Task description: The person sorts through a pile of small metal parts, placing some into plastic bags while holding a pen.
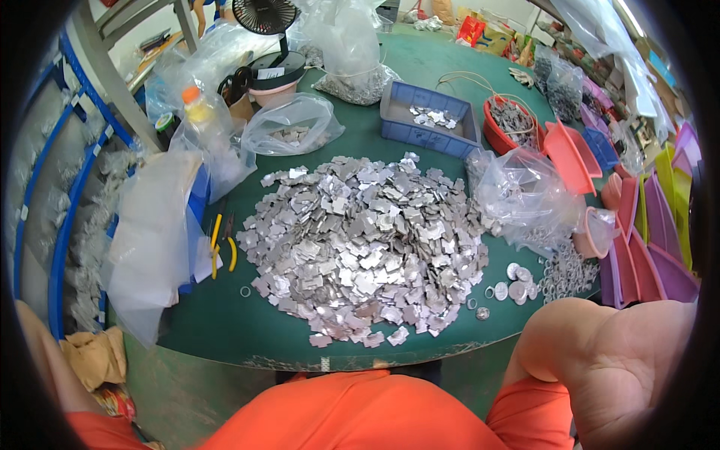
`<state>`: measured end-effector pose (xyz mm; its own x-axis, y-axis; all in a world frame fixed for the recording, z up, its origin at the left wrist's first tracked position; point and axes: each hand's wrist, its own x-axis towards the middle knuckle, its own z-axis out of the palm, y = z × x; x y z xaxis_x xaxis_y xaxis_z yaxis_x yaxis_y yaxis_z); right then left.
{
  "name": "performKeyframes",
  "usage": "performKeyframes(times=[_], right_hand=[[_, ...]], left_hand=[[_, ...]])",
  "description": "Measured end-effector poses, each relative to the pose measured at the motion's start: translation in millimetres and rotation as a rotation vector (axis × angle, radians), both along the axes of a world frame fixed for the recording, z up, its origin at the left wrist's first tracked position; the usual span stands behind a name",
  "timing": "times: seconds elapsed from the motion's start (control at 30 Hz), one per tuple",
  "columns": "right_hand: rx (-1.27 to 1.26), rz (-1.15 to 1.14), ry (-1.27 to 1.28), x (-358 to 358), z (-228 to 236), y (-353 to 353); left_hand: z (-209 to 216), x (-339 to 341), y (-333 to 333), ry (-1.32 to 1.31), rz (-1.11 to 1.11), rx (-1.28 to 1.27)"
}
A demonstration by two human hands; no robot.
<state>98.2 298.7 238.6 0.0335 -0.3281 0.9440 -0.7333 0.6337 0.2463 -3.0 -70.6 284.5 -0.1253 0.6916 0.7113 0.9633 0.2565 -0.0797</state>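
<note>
My right hand (637, 352) looms large and close at the lower right, with the wrist creases and heel of the palm showing. Its fingers fall outside the picture, so I cannot see whether it holds anything. Of my left side only a bare arm (56, 367) shows at the left edge; that hand is out of view. In front of me a big heap of small flat silver metal plates (367, 247) covers the middle of the green table (240, 337). Neither arm touches the heap. Round metal discs (517, 289) and many small rings (566, 274) lie to its right.
Yellow-handled pliers (232, 251) lie left of the heap. Behind it stand a blue bin (427, 124) with some plates, an open plastic bag (292, 127), a black fan (266, 19) and a red basket (512, 124). Colourful scoop-shaped trays (637, 247) crowd the right; blue shelving (67, 202) borders the left.
</note>
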Motion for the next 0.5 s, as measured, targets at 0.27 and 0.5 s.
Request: performKeyframes(times=[0.27,0.5], right_hand=[[-0.087,-0.128,-0.194,-10.3,-11.1,-37.9],[-0.040,-0.185,-0.827,-110.0,-109.6,-21.8]], left_hand=[[8.5,-2.2,-1.2,0.069,-0.023,0.051],[16.5,2.8,-9.4,0.197,-0.062,0.153]])
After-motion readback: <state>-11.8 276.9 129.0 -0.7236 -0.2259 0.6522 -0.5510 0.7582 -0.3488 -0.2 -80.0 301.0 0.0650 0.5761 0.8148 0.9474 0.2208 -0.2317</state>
